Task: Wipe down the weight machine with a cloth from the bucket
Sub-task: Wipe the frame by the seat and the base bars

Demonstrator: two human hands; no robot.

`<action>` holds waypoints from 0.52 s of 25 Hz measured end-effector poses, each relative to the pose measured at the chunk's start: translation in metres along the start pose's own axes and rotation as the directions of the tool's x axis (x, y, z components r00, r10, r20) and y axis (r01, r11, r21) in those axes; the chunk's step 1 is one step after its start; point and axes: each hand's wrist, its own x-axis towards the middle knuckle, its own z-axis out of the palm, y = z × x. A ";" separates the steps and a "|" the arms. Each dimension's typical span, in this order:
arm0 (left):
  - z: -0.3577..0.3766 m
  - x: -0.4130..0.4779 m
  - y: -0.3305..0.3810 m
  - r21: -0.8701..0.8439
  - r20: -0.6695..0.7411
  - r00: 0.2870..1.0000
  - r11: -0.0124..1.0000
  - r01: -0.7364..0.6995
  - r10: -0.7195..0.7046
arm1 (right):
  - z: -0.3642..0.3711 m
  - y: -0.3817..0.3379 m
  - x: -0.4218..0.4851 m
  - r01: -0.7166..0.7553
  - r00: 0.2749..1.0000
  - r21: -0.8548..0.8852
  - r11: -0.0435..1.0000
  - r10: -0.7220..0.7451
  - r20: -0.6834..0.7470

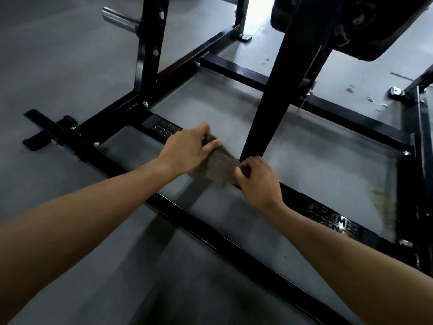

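A brown cloth [219, 164] is stretched between both hands, low over the black base bar of the weight machine [304, 200]. My left hand [187, 148] pinches the cloth's far upper end. My right hand [257, 181] grips its near lower end, close to the foot of a slanted black post [267, 102]. No bucket is in view.
The black frame lies on a grey rubber floor [70, 66], with an upright post [150, 50] and a chrome weight peg [119, 18] at the back left. A padded black part [375, 22] hangs at the top right. A long floor rail [210, 242] runs diagonally below my arms.
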 end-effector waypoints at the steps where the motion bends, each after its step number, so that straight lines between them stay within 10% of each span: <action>1: 0.003 -0.001 0.006 -0.006 -0.004 1.000 1.000 0.001 -0.001 | -0.004 0.004 -0.005 0.011 0.999 -0.021 1.000 -0.012 -0.046; 8: 0.021 0.004 0.060 -0.581 -0.163 0.987 0.808 -0.097 0.001 | -0.037 0.008 0.008 0.077 0.890 0.178 0.981 0.013 -0.456; 13: 0.060 0.010 0.076 -0.762 0.265 0.954 0.576 0.296 -0.139 | -0.023 0.018 0.019 -0.061 0.953 0.372 0.926 0.165 -0.254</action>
